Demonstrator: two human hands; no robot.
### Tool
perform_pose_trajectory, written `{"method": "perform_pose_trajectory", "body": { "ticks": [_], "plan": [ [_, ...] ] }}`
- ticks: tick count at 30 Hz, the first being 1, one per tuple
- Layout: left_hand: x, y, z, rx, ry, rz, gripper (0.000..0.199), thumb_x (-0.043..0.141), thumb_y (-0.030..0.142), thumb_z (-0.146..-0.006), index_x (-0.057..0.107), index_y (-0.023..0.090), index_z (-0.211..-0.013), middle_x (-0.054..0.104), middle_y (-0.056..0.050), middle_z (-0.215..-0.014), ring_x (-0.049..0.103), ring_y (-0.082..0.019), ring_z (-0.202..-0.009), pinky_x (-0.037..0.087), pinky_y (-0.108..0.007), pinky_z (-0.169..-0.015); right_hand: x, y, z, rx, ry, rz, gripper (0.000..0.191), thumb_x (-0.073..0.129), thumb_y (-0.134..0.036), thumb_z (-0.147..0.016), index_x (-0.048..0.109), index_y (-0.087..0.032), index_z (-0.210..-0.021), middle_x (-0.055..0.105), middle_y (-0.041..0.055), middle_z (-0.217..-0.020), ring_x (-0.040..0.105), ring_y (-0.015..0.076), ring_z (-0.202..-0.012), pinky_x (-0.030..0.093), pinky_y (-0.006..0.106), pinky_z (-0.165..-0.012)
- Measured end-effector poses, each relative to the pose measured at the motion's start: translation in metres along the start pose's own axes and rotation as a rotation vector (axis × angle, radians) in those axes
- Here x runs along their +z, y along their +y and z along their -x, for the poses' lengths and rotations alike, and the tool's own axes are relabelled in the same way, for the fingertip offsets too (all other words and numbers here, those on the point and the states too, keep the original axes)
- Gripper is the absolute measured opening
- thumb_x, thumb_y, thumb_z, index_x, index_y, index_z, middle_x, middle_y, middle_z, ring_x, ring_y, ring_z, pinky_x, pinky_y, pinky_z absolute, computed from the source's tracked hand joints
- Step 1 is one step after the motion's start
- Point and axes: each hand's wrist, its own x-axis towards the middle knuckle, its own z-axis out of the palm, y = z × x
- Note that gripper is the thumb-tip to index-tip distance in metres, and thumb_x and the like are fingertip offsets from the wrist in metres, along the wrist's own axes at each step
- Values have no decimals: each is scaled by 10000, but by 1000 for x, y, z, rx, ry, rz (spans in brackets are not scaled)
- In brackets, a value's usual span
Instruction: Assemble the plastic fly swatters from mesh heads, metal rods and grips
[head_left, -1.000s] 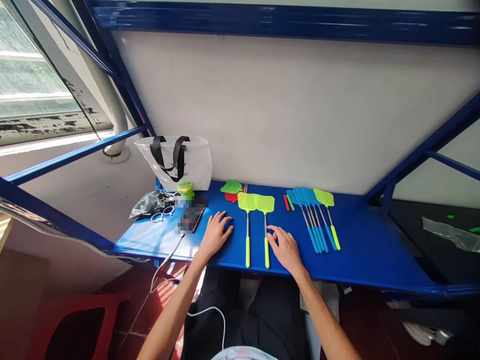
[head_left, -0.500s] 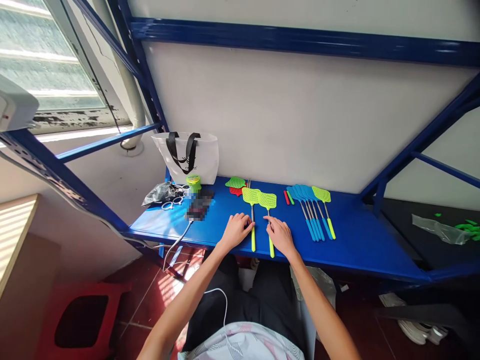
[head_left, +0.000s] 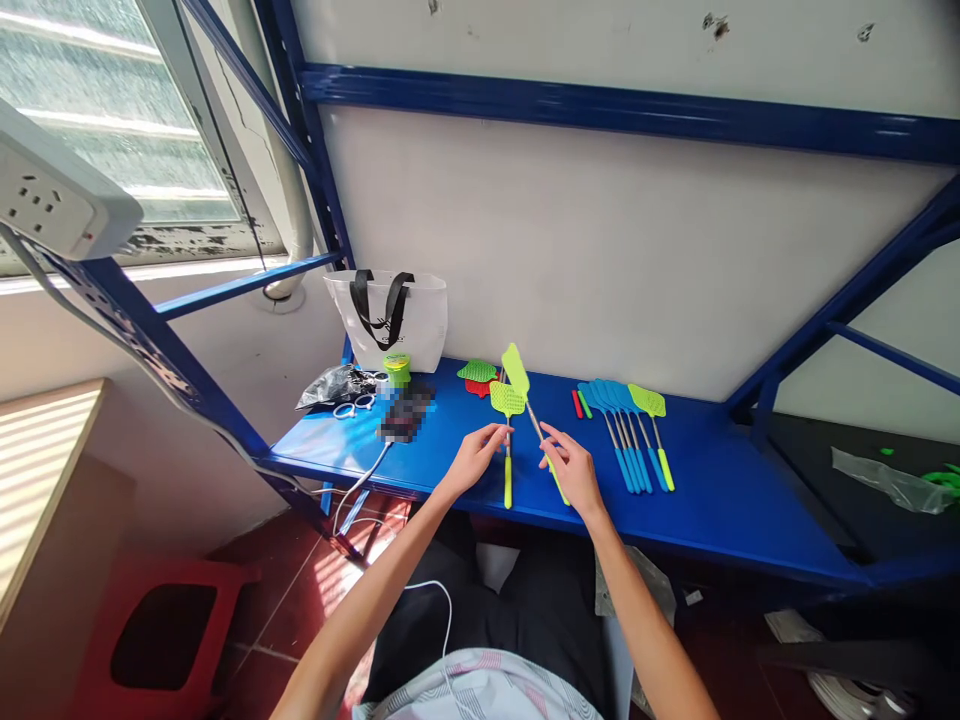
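Now, at the blue steel shelf (head_left: 322,455), your right hand (head_left: 574,478) closes around a lime fly swatter (head_left: 514,370), tilted up off the shelf. Your left fingertips (head_left: 504,430) touch a second swatter (head_left: 508,400); whether they grip it is unclear. Beyond stands a white tote bag (head_left: 390,320), against the wall (head_left: 600,250).

Live from the blue steel shelf (head_left: 735,510): blue-handled fly swatters (head_left: 622,440) fanned toward the right end, scissors (head_left: 356,405) and a blurred phone (head_left: 405,415) at left (tote bag (head_left: 390,320) propped at the back corner)!
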Motion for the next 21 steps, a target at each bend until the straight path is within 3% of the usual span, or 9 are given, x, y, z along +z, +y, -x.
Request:
{"method": "perform_pose_trajectory", "body": {
  "ticks": [2, 4, 6, 9, 12, 15, 18, 21],
  "plan": [
    [0, 11, 2, 6, -25, 152, 691, 523, 765, -1102, 765, 204, -1426, 821, -120, -1267, 739, -282, -1079, 566, -374, -915, -2, -15, 2, -101, -19, 61, 522, 571, -627, -1135, 788, -271, -1449, 786, 84, -1105, 794, 227, -841, 662, 361, -800],
    [2, 21, 3, 35, -12, 254, 678, 556, 774, -1087, 780, 225, -1416, 811, -122, -1321, 739, -292, -1144, 574, -372, -924, -1, -30, 6, -187, -36, 123, 414, 569, -537, -1160, 819, -308, -1398, 795, 87, -1164, 802, 249, -1001, 654, 369, -913],
    [7, 30, 6, 69, 44, 317, 617, 596, 767, -1075, 835, 231, -1267, 828, -114, -1227, 746, -292, -1142, 579, -371, -927, 4, -40, 10, -230, -50, 146, 378, 555, -484, -1174, 831, -312, -1368, 801, 90, -1190, 797, 260, -1091, 648, 364, -954],
    [16, 39, 10, 74, 124, 410, 606, 627, 773, -1059, 848, 208, -1063, 834, -115, -1047, 771, -285, -1031, 584, -372, -877, 17, -46, 15, -241, -44, 193, 389, 534, -477, -1186, 839, -289, -1337, 825, 95, -1153, 806, 265, -1051, 654, 354, -901],
    [21, 42, 11, 68, 193, 467, 637, 621, 789, -1056, 822, 192, -963, 837, -124, -989, 787, -283, -976, 595, -392, -891, 22, -44, 17, -275, 26, 337, 413, 521, -499, -1192, 870, -286, -1249, 861, 102, -1135, 818, 286, -1033, 650, 377, -907],
    [12, 43, 7, 64, 310, 548, 612, 652, 783, -1043, 769, 199, -899, 837, -113, -958, 800, -281, -960, 611, -411, -917, 6, -39, 17, -315, 69, 487, 432, 505, -496, -1198, 886, -291, -1200, 878, 100, -1148, 825, 295, -1057, 646, 393, -932],
    [-6, 43, 0, 68, 503, 628, 575, 708, 767, -1015, 697, 219, -842, 833, -89, -931, 807, -273, -943, 622, -405, -900, -26, -33, 15, -318, 53, 586, 426, 511, -495, -1194, 892, -303, -1188, 884, 83, -1152, 830, 296, -1058, 656, 407, -920],
    [-22, 46, -5, 111, 533, 606, 551, 721, 742, -1022, 671, 228, -829, 820, -74, -897, 817, -279, -973, 623, -404, -909, -58, -27, 11, -302, 33, 605, 427, 514, -508, -1187, 899, -328, -1161, 889, 57, -1145, 840, 302, -1080, 666, 427, -933]
  ]
}}
